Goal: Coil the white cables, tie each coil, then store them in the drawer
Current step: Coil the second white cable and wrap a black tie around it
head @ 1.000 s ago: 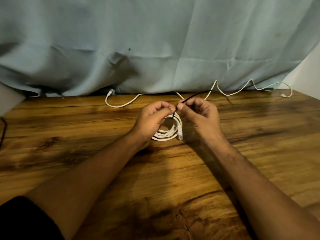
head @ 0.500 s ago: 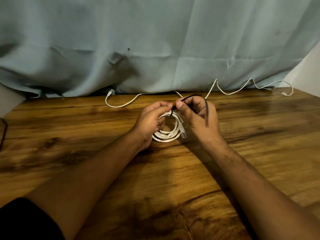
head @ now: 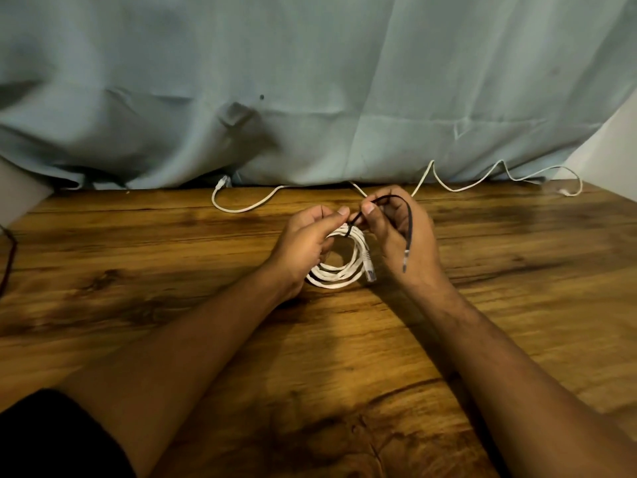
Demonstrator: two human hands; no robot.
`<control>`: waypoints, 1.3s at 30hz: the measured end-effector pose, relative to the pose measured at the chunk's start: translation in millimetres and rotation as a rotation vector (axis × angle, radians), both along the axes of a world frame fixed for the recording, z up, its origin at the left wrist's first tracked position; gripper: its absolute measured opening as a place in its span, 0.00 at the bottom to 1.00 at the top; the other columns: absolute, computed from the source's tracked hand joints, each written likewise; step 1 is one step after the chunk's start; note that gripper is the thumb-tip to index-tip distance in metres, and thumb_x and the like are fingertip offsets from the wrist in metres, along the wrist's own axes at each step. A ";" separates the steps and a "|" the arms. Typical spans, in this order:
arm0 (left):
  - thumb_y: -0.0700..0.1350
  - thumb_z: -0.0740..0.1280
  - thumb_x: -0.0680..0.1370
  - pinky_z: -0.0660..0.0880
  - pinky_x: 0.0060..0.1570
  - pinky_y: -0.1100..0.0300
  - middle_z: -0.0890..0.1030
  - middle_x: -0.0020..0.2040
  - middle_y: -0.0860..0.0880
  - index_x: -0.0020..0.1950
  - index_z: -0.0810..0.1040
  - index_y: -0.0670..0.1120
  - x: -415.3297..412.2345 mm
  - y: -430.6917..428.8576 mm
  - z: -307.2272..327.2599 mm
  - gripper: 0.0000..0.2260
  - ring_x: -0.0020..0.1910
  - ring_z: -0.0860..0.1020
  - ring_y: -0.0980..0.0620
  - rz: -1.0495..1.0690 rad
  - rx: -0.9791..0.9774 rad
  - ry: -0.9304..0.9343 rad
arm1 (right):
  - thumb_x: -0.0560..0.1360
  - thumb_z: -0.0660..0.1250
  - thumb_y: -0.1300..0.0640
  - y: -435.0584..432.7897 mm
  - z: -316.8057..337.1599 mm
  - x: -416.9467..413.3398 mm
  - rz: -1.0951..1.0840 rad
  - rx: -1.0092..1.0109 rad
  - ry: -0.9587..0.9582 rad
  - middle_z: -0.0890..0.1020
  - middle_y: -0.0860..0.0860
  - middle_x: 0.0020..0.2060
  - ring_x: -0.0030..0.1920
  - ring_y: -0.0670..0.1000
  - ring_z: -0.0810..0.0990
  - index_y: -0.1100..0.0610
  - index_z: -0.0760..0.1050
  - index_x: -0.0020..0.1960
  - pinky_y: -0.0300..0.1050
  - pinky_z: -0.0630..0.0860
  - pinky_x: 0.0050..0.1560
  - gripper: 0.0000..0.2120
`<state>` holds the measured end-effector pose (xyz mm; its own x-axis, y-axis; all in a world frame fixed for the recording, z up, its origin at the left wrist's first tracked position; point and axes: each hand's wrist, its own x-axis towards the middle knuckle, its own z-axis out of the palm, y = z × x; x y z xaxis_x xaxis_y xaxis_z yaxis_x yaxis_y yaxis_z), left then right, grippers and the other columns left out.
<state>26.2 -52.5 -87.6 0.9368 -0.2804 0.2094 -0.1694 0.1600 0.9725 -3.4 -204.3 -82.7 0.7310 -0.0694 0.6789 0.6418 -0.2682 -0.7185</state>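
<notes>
Two white cables, one black tie, two hands. The coiled cable [head: 339, 272] rests on the wooden tabletop [head: 155, 270] as a ring of several turns, its plug [head: 369, 267] pointing toward the viewer. The left hand [head: 306, 239] pinches the coil's far rim; the right hand [head: 403, 243], just right of the coil, pinches the black tie [head: 409, 219], which arcs over its fingers with the free end hanging viewer-ward. Behind the coil, the loose cable [head: 241, 209] runs left to right below a pale curtain [head: 310, 81].
</notes>
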 end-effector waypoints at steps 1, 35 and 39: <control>0.45 0.66 0.83 0.56 0.22 0.66 0.67 0.23 0.58 0.46 0.75 0.45 -0.3 0.3 0.1 0.08 0.21 0.60 0.61 -0.002 0.005 -0.002 | 0.83 0.66 0.59 -0.5 -0.5 1.0 -0.010 -0.006 0.003 0.84 0.54 0.41 0.44 0.56 0.85 0.58 0.77 0.51 0.55 0.81 0.49 0.04; 0.55 0.60 0.84 0.72 0.32 0.48 0.73 0.30 0.54 0.40 0.72 0.50 -3.1 1.5 -4.6 0.16 0.30 0.74 0.50 0.295 0.633 -0.862 | 0.81 0.66 0.67 5.0 -6.4 12.4 -0.003 0.428 0.522 0.78 0.57 0.34 0.29 0.52 0.76 0.60 0.75 0.43 0.42 0.74 0.25 0.08; 0.56 0.59 0.84 0.73 0.32 0.49 0.71 0.30 0.56 0.41 0.72 0.52 -4.3 2.5 -5.6 0.14 0.30 0.75 0.51 0.321 0.670 -0.922 | 0.79 0.67 0.68 -0.3 -6.9 10.9 0.122 0.491 0.605 0.78 0.58 0.32 0.28 0.53 0.75 0.60 0.74 0.39 0.42 0.74 0.25 0.11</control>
<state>21.8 -50.0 -93.2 0.5566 -0.3704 0.7436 -0.7900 -0.5130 0.3358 7.5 -204.6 -89.6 0.9854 -0.1540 0.0728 0.1057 0.2172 -0.9704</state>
